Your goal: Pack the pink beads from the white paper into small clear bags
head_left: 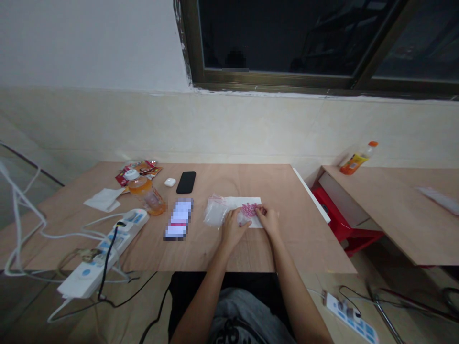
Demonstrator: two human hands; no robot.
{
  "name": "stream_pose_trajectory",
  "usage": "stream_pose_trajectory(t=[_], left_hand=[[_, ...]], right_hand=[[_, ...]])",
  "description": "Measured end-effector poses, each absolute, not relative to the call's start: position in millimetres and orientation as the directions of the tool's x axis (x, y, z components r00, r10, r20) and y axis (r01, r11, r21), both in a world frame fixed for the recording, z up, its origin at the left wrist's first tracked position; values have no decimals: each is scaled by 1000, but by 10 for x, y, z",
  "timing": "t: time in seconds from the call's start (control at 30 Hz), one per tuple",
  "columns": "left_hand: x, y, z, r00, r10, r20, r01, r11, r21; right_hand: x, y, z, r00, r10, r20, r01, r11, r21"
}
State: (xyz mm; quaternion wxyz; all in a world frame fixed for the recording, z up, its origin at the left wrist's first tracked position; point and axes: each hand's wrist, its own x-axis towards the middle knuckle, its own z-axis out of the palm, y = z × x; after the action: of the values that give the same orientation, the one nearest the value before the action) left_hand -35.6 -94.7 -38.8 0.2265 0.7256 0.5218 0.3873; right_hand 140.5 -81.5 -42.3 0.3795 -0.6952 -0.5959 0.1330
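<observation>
A small heap of pink, bead-like pieces (248, 209) lies on a white sheet of paper (255, 223) on the wooden table. At the left edge of the heap rests my left hand (232, 226), its thumb apart from its fingers and no held thing visible. My right hand (268, 220) is at the heap's right edge, fingertips drawn together; what they hold, if anything, is too small to make out. A clear plastic bag (214, 213) lies just left of my left hand, overlapping the paper.
Left of the bag are a lit phone (178, 220), a dark phone (186, 182), a white earbud case (169, 182), an orange drink bottle (147, 192), snack wrappers (143, 167), tissue (103, 199) and a power strip (89, 273) with cables. A second table (398, 200) stands right.
</observation>
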Motion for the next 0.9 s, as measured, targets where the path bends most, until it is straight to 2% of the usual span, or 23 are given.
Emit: stream_pose_trajectory(t=[0.13, 0.3, 0.9], left_hand=[[-356, -947, -388, 149, 937, 315, 590, -339, 733], [-358, -955, -388, 156, 931, 331, 591, -357, 724], [-359, -965, -371, 153, 935, 321, 604, -346, 718]], right_hand=[[1426, -753, -386, 251, 931, 267, 818, -56, -573], [1400, -734, -412, 236, 935, 266, 845, -62, -531], [1426, -741, -460, 248, 920, 303, 788, -9, -615]])
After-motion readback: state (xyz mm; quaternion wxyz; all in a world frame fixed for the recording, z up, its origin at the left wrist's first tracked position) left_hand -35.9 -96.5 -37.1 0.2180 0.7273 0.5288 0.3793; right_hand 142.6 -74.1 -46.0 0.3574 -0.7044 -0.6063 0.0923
